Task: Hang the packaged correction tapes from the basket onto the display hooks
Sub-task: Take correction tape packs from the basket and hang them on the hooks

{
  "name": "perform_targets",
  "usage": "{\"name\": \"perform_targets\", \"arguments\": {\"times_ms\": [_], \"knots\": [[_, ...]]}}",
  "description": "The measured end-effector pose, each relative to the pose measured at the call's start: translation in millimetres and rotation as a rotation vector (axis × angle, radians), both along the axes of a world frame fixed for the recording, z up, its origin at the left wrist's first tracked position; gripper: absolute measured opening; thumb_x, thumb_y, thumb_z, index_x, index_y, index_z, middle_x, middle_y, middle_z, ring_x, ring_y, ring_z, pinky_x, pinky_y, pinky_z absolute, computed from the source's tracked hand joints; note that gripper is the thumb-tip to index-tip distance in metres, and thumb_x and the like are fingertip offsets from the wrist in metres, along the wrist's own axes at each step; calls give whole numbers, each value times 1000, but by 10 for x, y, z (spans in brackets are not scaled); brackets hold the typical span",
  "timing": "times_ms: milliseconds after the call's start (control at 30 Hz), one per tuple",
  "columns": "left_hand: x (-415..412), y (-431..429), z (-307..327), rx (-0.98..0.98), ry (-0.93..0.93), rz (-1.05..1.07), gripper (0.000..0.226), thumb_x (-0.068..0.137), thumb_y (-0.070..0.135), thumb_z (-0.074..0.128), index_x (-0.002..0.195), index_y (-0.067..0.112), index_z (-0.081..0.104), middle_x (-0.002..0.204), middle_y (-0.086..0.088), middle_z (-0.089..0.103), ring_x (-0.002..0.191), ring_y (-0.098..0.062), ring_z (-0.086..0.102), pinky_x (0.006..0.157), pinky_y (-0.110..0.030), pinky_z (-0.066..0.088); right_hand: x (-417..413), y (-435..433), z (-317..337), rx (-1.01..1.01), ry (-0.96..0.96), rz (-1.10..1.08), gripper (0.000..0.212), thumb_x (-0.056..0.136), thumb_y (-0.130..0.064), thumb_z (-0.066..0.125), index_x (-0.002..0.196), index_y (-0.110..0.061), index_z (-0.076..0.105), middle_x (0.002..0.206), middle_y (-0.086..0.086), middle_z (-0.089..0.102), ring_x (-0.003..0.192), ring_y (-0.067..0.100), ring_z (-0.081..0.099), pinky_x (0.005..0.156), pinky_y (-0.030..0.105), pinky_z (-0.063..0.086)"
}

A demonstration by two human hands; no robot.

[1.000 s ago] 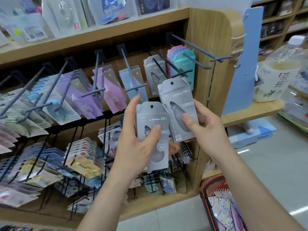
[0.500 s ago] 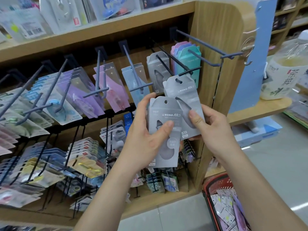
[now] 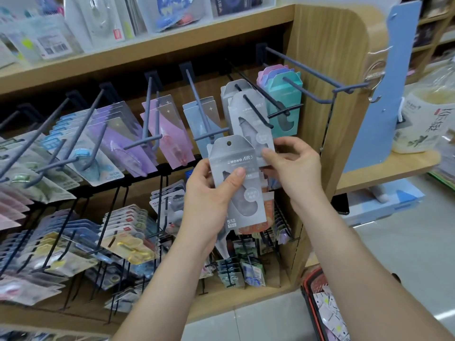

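A flat grey card pack [image 3: 235,166], hole-punched, is clamped by the left hand [image 3: 206,203] between thumb and curled fingers. A second grey pack [image 3: 237,114], threaded on a thin metal hook [image 3: 258,112], is pinched at its lower edge by the right hand [image 3: 295,168].

One pack [image 3: 242,119] hangs on a hook [image 3: 258,112], the right hand [image 3: 293,168] holding its lower right corner. Just left and nearer, the left hand [image 3: 209,200] holds a second pack [image 3: 236,183]. A basket [image 3: 307,291] sits on the floor [image 3: 394,242], near right.
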State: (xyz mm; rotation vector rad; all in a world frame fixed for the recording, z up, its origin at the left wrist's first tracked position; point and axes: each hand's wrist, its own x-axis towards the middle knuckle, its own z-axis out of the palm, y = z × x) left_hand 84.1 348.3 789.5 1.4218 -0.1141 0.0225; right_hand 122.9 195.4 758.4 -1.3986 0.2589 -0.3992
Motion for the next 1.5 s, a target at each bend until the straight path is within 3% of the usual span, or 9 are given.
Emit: {"name": "perform_targets", "arguments": {"times_ms": [133, 300, 433, 567, 733, 1067, 1233, 1333, 1500], "knots": [[66, -77, -19, 49, -14, 32, 25, 86, 8, 71, 107, 17, 59, 98, -1, 76, 90, -22, 73, 80, -44, 60, 269, 39, -8, 38, 57, -2, 23, 81, -24, 79, 101, -21, 68, 93, 13, 74, 78, 28, 75, 76, 48, 62], [136, -165, 0, 49, -52, 32, 27, 89, 9, 69, 110, 19, 56, 95, 5, 75, 90, -18, 72, 80, -39, 59, -20, -161, -9, -115, 170, 259, 57, 91, -52, 63, 141, -32, 47, 131, 4, 61, 114, 20, 64, 92, 48, 56], [154, -218, 21, 83, -115, -63, 33, 88, 2, 69, 110, 21, 53, 91, 9, 73, 89, -12, 70, 76, -31, 57, -512, -320, -159, -67, 158, 715, 43, 87, -41, 61, 127, -26, 62, 115, 1, 73, 99, 25, 72, 80, 37, 61], [132, -288, 86, 61, -217, -174, 30, 85, 6, 66, 109, 17, 52, 96, 4, 68, 90, -14, 66, 79, -30, 57, -571, -260, -328, -13, 30, 532, 29, 84, -33, 68, 112, -27, 71, 105, 6, 76, 88, 26, 73, 79, 41, 60], [215, -373, 215, 128, -310, 76, 6, 88, 27, 68, 82, 27, 69, 79, 0, 64, 75, -14, 58, 69, -38, 50, -595, -260, -376, -5, 1, 442, 33, 84, -33, 69, 116, -22, 70, 108, 13, 73, 100, 34, 70, 88, 57, 56], [374, -518, 225, 300, -397, 176, 10, 95, 20, 64, 93, 28, 69, 79, 7, 66, 74, -6, 58, 69, -35, 53, -646, -247, -308, -22, 25, 377, 32, 80, -38, 64, 111, -29, 68, 100, 12, 74, 81, 24, 73, 70, 30, 59], [412, -570, 210, 149, -247, 126, 13, 98, 20, 60, 91, 30, 64, 90, -1, 68, 86, -15, 63, 87, -47, 54, -662, -259, -287, -30, 30, 357, 30, 80, -42, 62, 107, -32, 69, 99, 6, 75, 84, 31, 73, 61, 21, 53], [349, -568, 169, 145, -180, 46, 8, 100, 28, 56, 106, 33, 58, 100, 3, 68, 94, -13, 64, 92, -42, 52, -681, -266, -241, -41, 25, 345, 28, 84, -39, 60, 104, -24, 71, 88, -3, 76, 73, 16, 70, 59, 19, 52], [255, -342, 25, 148, 39, -219, 28, 98, 10, 55, 125, 16, 58, 111, -3, 73, 98, -19, 71, 78, -32, 56, -678, -287, -174, -51, 11, 274, 17, 91, -28, 63, 103, -19, 70, 77, 1, 71, 58, 12, 63, 55, 22, 52]]}}
